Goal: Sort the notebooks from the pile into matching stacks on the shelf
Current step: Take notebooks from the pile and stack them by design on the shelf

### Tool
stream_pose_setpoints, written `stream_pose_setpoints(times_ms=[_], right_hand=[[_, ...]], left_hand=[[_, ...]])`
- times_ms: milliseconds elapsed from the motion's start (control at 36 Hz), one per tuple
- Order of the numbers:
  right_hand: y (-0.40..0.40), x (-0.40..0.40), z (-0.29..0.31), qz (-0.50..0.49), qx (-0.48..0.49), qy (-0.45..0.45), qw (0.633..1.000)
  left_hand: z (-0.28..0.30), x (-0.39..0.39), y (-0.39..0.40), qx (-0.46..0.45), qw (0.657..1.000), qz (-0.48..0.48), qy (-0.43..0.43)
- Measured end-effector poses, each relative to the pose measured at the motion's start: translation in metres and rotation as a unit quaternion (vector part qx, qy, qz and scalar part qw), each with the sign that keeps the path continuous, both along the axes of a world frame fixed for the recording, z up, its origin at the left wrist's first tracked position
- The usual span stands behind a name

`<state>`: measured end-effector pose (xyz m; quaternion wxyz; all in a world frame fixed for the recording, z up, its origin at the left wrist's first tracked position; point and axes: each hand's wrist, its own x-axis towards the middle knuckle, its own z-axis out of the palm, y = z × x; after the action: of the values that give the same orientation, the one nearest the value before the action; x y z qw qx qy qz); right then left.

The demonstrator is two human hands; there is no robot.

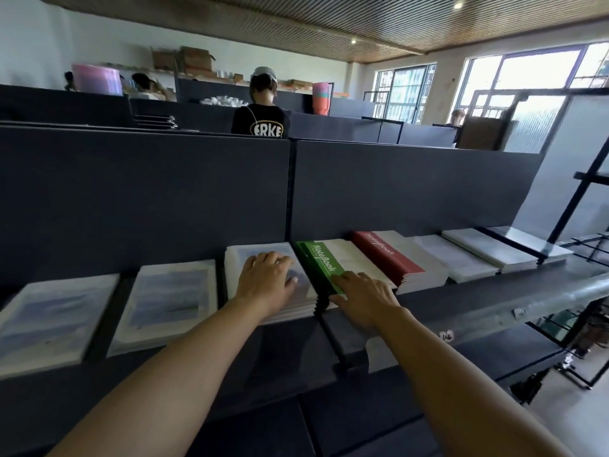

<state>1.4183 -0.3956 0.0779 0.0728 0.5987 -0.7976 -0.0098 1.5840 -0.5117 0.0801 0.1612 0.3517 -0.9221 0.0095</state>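
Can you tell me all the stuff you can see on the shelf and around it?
blue-and-white notebook stacks: three, on the shelf's left part; the third lies under the left hand
green notebook stack: one, green and white, mid-shelf
red notebook stack: one, red and white, right of the green one
pale stacks: about three, whitish, at the shelf's right end
shelf: one, dark grey
divider panels: two, dark, behind the stacks
person in black shirt: one, beyond the panels
left hand: flat on a blue-and-white stack
right hand: fingers on the green stack's near edge
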Motion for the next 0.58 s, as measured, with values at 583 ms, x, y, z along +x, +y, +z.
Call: stream_pose_setpoints(times_ms=[583], right_hand=[[-0.011,-0.026,0.0,0.069,-0.008,-0.002,0.998]], left_hand=[[0.004,-0.019,0.007,-0.001,0.995,0.094,-0.031]])
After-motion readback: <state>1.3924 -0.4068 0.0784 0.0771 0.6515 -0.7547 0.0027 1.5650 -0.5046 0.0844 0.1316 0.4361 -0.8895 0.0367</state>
